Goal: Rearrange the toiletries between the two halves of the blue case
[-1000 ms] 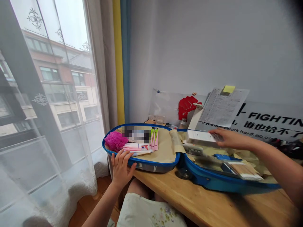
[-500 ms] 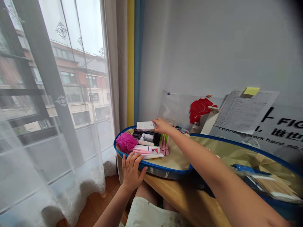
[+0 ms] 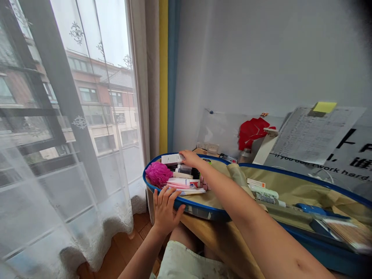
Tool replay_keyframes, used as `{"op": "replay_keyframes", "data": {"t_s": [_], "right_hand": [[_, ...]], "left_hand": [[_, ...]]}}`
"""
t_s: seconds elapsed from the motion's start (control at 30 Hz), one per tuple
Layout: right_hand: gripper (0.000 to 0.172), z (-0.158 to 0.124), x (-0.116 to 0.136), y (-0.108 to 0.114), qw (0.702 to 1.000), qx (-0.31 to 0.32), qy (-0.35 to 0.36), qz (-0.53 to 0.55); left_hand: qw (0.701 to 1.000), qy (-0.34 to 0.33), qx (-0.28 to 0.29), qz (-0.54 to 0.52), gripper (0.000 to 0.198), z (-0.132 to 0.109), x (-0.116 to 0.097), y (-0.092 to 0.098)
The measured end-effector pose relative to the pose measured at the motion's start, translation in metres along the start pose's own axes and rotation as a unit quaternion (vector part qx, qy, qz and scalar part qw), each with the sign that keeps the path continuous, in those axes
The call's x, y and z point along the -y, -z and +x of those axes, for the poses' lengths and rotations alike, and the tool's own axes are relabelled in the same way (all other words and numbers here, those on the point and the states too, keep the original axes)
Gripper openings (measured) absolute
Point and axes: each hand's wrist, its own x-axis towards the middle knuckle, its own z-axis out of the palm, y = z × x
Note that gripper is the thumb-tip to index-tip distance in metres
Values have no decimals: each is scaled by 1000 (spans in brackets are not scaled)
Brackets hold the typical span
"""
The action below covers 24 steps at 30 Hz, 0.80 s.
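At the far side of an opened blue-rimmed suitcase (image 3: 207,214), my right hand (image 3: 190,159) has its fingers closed on the end of a small white box (image 3: 172,159). The box lies at the back left, inside the rim. My left hand (image 3: 167,207) rests over the near rim with its fingers spread, the tips close to a toothpaste tube (image 3: 186,182). A magenta bath puff (image 3: 158,174) fills the left end of this half. Between puff and right forearm lie white tubes and dark items, partly hidden by the arm.
The suitcase's other half holds a pale green tube (image 3: 264,191), a blue object (image 3: 310,209) and a stack of paper-like items (image 3: 345,230). Under the case is a wooden table (image 3: 200,232). Sheer curtains (image 3: 116,217) hang at left; papers (image 3: 315,135) are fixed near the wall.
My right hand has lowered the white box to the left, from above the far rim to inside it. The left hand stays at the near rim. The view has shifted slightly.
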Motion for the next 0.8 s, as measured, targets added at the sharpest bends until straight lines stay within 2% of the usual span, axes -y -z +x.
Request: {"op": "replay_keyframes", "data": {"t_s": [0.17,0.33,0.4,0.47,0.57,0.63,0.7,0.8], "right_hand": [[39,3,3,-2,1000,-9,19,11],[37,-15,1,15,999,-31,41,10],[37,-26,10,23,996,-28,82,5],[38,-35,28,28,988,-4,155,1],[42,-41,61,28,962,46,269,-4],[41,-39,78,25,950,72,303,-11],[38,-34,87,22,950,89,298,-20],[33,-28,88,18,963,96,249,-28]], "left_hand": [[1000,-8,-5,-1,33,0,1,0],[1000,1,9,5,35,-1,1,0],[1000,-1,8,4,35,-1,2,-1],[1000,-3,7,4,35,-1,2,-1],[1000,-4,2,8,34,-1,3,-1],[1000,-8,-5,7,33,0,3,0],[1000,-15,-9,5,33,1,2,0],[1000,-21,-12,4,33,2,3,0]]}}
